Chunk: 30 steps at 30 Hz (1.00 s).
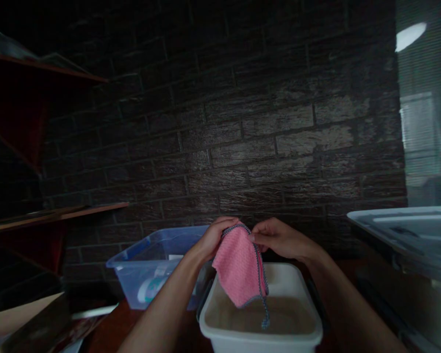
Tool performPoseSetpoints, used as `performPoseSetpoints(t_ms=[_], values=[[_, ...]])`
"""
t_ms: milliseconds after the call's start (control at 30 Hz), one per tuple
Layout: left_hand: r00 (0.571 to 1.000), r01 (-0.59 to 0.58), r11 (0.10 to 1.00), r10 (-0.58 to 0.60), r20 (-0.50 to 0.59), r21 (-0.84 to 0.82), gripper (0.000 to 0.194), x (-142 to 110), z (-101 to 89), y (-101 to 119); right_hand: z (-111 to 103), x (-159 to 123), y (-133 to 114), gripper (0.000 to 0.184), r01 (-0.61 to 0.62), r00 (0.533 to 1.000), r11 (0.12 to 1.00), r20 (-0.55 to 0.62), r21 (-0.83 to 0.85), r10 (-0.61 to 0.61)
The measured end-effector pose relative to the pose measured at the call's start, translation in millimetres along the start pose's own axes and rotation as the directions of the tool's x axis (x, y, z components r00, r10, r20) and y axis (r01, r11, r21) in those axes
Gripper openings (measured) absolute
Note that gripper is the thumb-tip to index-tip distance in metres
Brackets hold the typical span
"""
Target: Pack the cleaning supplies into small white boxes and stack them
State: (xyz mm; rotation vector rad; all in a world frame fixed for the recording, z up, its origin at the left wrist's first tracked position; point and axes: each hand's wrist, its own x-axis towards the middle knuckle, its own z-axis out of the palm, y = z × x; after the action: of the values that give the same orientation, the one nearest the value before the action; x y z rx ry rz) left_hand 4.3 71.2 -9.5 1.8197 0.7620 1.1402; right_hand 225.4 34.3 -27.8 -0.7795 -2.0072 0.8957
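A pink cleaning cloth point(238, 269) with a dark checked border hangs from both hands in the head view. My left hand point(216, 236) grips its upper left edge, the fingertips partly behind the fabric. On the other side my right hand point(275, 238) pinches the bordered edge between thumb and fingers. A short cord of the border dangles from the lower right corner. Below the cloth stands a white rectangular tub point(260, 337) with dark side handles. The cloth covers part of the tub's far left inside.
A bluish clear plastic bin point(132, 279) with a white bottle point(152, 289) inside stands at the left. To the right is a lidded container point(419, 230). Wall shelves point(59, 215) jut out at far left, above an open cardboard box point(25, 314). A dark brick wall point(235, 147) rises behind.
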Motion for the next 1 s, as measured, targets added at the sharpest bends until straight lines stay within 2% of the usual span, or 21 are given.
performPoseSetpoints(t_ms=[67, 200, 300, 433, 567, 700, 767, 900, 1000], values=[[1.0, -0.026, 1.0, 0.026, 0.014, -0.017, 0.024, -4.3, -0.7, -4.8, 0.3, -0.2, 0.3, 0.028, 0.009, 0.998, 0.998, -0.069, -0.06, -0.013], [0.991, -0.041, 0.998, 0.046, 0.125, -0.043, 0.023, -13.1, -3.3, -14.1, 4.4, -1.7, -4.4, 0.018, 0.019, 0.979, 0.975, -0.195, -0.221, -0.063], [0.98, -0.064, 0.998, 0.058, 0.188, 0.026, 0.027, -15.2, -8.9, -20.0, 7.8, -1.3, -7.9, 0.013, 0.036, 0.973, 0.947, -0.207, -0.318, -0.106], [0.967, -0.085, 0.984, 0.043, 0.25, 0.159, 0.028, -12.7, -19.0, -22.1, 8.0, 2.0, -7.4, 0.026, 0.017, 0.973, 0.919, -0.204, -0.393, -0.105], [0.953, -0.127, 0.968, 0.058, 0.296, 0.218, 0.037, -10.7, -25.0, -21.0, 5.3, 1.1, -6.7, 0.031, -0.03, 0.976, 0.895, -0.207, -0.445, -0.07], [0.967, -0.114, 0.972, 0.061, 0.248, 0.206, 0.032, -11.6, -32.9, -20.6, 2.0, -5.3, -9.0, 0.026, -0.095, 0.988, 0.857, -0.156, -0.506, 0.018], [0.977, -0.096, 0.979, 0.057, 0.208, 0.18, 0.028, -12.5, -38.7, -20.9, -0.4, -7.7, -10.9, 0.03, -0.11, 0.984, 0.845, -0.177, -0.523, 0.019], [0.99, -0.075, 0.994, 0.066, 0.124, 0.073, 0.023, -14.1, -46.6, -22.3, -7.7, -8.0, -15.0, 0.038, -0.134, 0.939, 0.849, -0.34, -0.511, -0.056], [0.998, -0.058, 0.99, 0.058, 0.001, -0.126, 0.023, -14.2, -46.2, -22.1, -13.8, -7.8, -17.3, 0.038, -0.118, 0.858, 0.905, -0.5, -0.409, -0.114]])
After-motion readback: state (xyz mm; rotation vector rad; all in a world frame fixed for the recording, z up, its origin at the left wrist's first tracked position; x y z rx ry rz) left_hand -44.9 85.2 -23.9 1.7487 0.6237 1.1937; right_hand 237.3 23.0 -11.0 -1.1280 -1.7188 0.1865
